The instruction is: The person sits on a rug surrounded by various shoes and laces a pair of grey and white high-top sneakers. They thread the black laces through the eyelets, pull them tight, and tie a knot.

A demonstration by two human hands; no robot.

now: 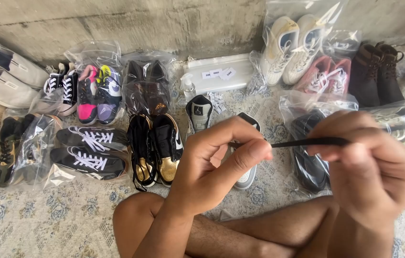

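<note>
Black lace (303,142) is pinched taut between the closed fingertips of the left hand (217,165) and the blurred right hand (372,167), above a grey-white shoe (246,174). Behind that shoe, a clear flat bag (221,71) bearing small white rectangular labels (219,73) is leaned against the concrete wall (131,24), flanked by shoes sealed in clear bags (146,86).

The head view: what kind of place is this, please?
Probably a home floor used for sorting or selling shoes. Pairs in clear bags lie on a patterned cloth by a bare concrete wall. The left hand and right hand hold a black lace.
</note>
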